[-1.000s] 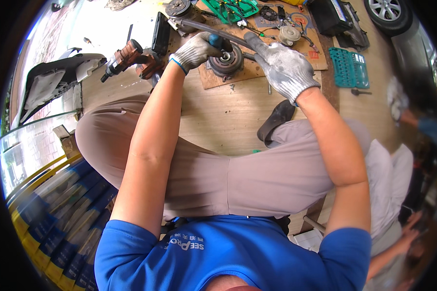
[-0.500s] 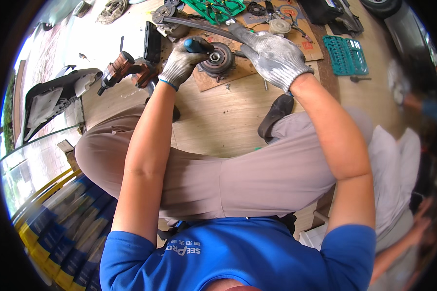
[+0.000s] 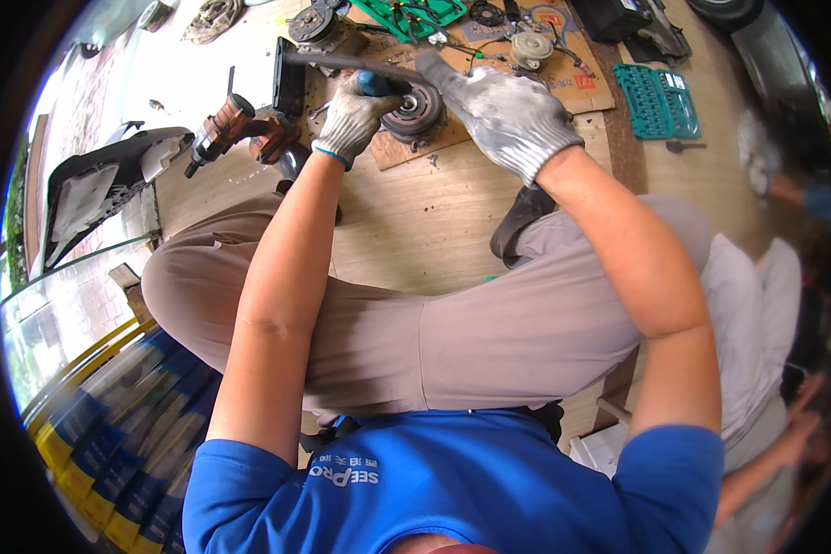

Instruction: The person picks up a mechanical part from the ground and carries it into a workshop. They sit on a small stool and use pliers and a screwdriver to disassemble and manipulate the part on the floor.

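Observation:
My left hand (image 3: 353, 120), in a grey-white work glove, is closed around a blue-and-black handle (image 3: 373, 84) beside a round dark grooved pulley (image 3: 410, 114). The tool's working end cannot be made out. My right hand (image 3: 512, 115), gloved likewise, closes on the near end of a long grey metal bar (image 3: 342, 62), blurred by motion. Stretching leftward, the bar passes just beyond my left hand. The pulley lies on a piece of cardboard (image 3: 392, 155) on the floor, between my two hands.
Left of me lie an orange-and-black cordless drill (image 3: 220, 137) and a black curved panel (image 3: 111, 180). Beyond are metal parts (image 3: 316, 28) and a green tray (image 3: 406, 17) with tools. At right sits a teal socket set (image 3: 657, 102); another person's limbs show at the right edge.
The bar in my right hand has swung, its far end moving left and nearer to me. My right hand has shifted slightly left and nearer; my left hand has moved slightly right.

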Demonstrator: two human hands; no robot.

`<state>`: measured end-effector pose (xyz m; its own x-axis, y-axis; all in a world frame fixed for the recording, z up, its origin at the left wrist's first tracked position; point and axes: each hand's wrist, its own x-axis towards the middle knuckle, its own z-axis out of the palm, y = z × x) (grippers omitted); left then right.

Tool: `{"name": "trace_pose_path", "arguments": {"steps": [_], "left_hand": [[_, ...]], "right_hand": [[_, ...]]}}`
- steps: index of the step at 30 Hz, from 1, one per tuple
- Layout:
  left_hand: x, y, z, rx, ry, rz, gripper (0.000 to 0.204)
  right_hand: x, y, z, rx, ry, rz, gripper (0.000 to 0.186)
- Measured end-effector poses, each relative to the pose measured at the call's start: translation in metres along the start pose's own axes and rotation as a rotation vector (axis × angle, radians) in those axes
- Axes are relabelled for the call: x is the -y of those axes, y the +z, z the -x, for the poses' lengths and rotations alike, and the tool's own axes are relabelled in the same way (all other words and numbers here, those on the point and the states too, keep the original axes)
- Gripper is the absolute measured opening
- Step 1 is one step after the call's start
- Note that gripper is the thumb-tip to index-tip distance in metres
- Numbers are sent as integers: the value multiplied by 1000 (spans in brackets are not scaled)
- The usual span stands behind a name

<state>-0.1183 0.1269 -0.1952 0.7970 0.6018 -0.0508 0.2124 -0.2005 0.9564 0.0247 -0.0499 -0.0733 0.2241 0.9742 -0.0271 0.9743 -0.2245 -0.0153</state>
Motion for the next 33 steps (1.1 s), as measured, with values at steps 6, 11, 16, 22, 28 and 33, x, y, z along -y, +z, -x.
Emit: {"name": "trace_pose_path", "arguments": {"steps": [6, 11, 16, 22, 28, 33], "left_hand": [[11, -1, -9, -52, 33, 122, 21], [13, 5, -18, -96, -89, 498, 37], [-21, 19, -25, -82, -11, 324, 38], [-13, 30, -37, -238, 32, -119, 45], [8, 34, -44, -265, 67, -179, 45], [6, 39, -42, -203, 75, -247, 37]], "right_hand": [[-13, 11, -4, -143, 38, -161, 51], [-31, -9, -6, -252, 37, -268, 45], [-44, -16, -1, -243, 29, -353, 42], [-47, -9, 2, -310, -11, -332, 39], [-50, -11, 4, -240, 14, -322, 38], [-50, -18, 6, -206, 7, -305, 36]]}}
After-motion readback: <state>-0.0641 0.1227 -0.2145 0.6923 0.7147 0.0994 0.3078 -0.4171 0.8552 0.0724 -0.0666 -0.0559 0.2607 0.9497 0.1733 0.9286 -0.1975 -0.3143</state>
